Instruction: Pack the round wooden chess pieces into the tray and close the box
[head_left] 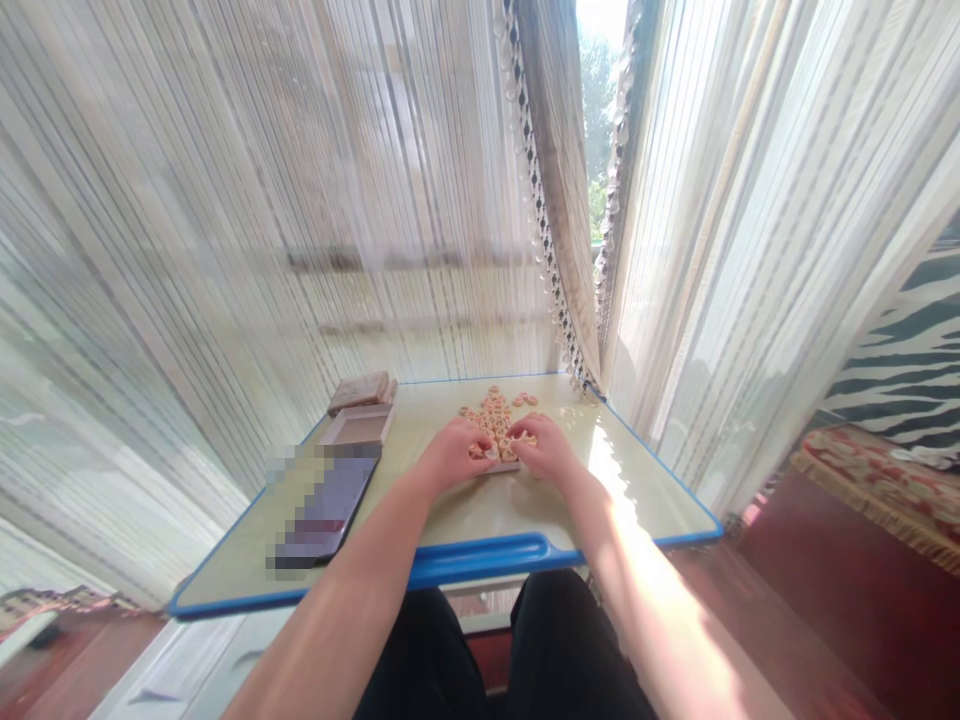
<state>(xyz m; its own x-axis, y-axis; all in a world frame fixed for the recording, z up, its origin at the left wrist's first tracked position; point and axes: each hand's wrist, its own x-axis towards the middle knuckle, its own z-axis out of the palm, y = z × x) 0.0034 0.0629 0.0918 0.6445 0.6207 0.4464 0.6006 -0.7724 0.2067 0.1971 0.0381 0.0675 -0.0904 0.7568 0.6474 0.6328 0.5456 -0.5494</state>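
A pile of small round wooden-looking pieces (pixel 493 405) with reddish marks lies on the pale tabletop (pixel 420 410). At the near end of the pile, a low tray or box edge (pixel 504 467) shows between my hands, with more pieces standing close together behind it. My left hand (pixel 457 450) is on the left side of these pieces, its fingers curled in and closed at the tips. From the right, my right hand (pixel 546 445) reaches to the same pieces with thumb and fingers bent together. What either hand's fingertips hold is too small to make out.
An open shallow box (pixel 358 427) stands at the left, before a closed brownish box (pixel 360 390). Nearer me lies a dark tablet or phone (pixel 330 510), partly pixelated. A few loose pieces (pixel 525 399) lie at the back. Blue trim (pixel 480 558) edges the table; string curtains (pixel 420 200) hang behind.
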